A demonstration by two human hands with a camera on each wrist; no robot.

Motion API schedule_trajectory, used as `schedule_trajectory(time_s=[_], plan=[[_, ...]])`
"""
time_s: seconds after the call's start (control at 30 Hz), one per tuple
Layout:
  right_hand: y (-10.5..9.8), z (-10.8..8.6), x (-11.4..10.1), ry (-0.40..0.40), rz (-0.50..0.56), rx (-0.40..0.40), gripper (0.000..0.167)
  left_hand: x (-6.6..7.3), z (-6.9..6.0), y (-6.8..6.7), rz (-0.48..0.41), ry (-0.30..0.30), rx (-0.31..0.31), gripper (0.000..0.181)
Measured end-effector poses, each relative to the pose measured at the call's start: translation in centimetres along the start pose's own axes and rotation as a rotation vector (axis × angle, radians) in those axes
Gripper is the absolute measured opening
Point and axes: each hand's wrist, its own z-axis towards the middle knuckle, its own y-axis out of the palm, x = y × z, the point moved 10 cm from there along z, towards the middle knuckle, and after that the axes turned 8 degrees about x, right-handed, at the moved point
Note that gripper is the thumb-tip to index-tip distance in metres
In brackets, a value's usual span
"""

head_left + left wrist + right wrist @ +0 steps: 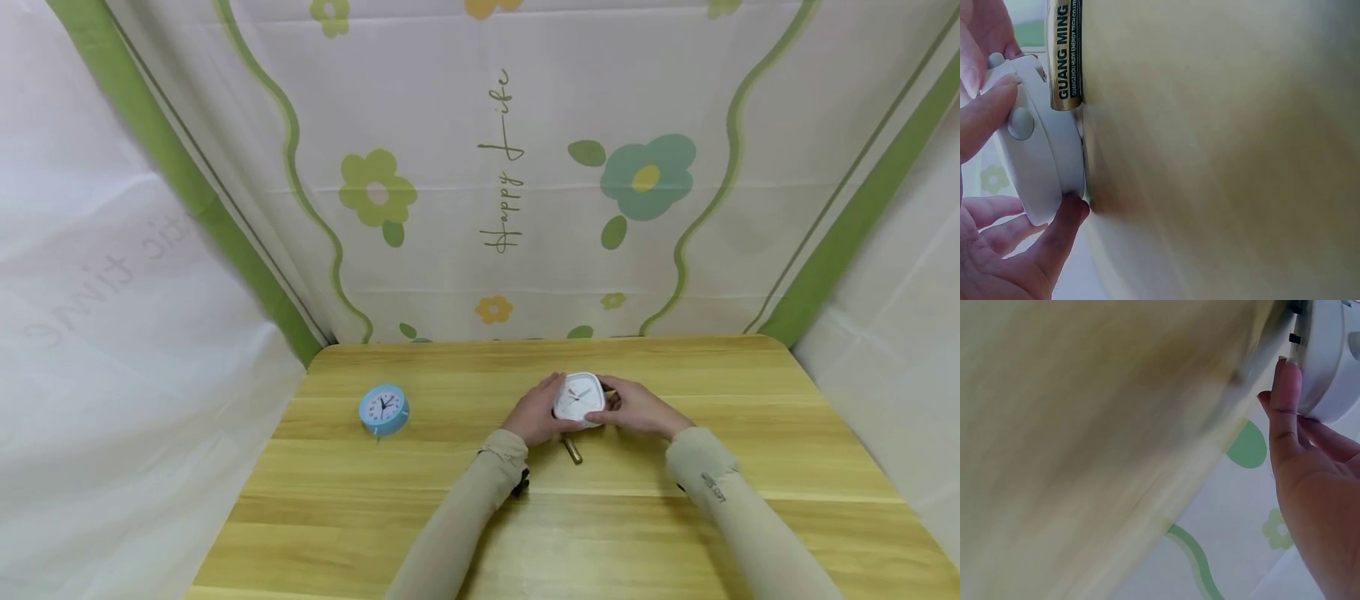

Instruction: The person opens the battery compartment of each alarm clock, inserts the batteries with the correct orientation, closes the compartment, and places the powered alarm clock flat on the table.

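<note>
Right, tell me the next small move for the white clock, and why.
Probably turn the white clock over: the left hand and right hand hold it facing the head camera, and a battery lies on the table close by, so its back may be worth checking.

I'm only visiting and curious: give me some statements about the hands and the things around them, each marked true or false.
1. The left hand and right hand both hold the white clock. True.
2. It is the only clock in view. False: a blue clock is left of it in the head view.
3. The battery reads GUANG MING. True.
4. The person is bare-armed. False: beige sleeves are worn.
</note>
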Motion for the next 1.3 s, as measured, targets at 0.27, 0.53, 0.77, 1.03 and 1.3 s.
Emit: schedule_trajectory(time_s=[0.27, 0.53, 0.77, 1.03, 1.3], plan=[[-0.2, 0.0, 0.4, 0.003, -0.002, 0.002, 0.081, 0.4, -0.2, -0.2, -0.006, -0.005, 0.003, 0.098], [-0.3, -0.3, 0.7, 0.026, 0.011, 0.001, 0.077, 0.6, -0.5, -0.5, -0.039, -0.021, 0.026, 0.100], [-0.2, -0.6, 1.0, 0.026, -0.005, 0.004, 0.086, 0.5, -0.6, -0.5, -0.082, -0.008, 0.016, 0.097], [-0.9, -0.9, 1.3, 0.006, -0.064, 0.044, 0.100, 0.0, -0.8, -1.0, -0.168, -0.059, 0.078, 0.078], [-2.4, -1.0, 2.3, 0.034, -0.118, 0.059, 0.101, 1.4, -0.5, -0.2, -0.244, -0.014, 0.023, 0.060]])
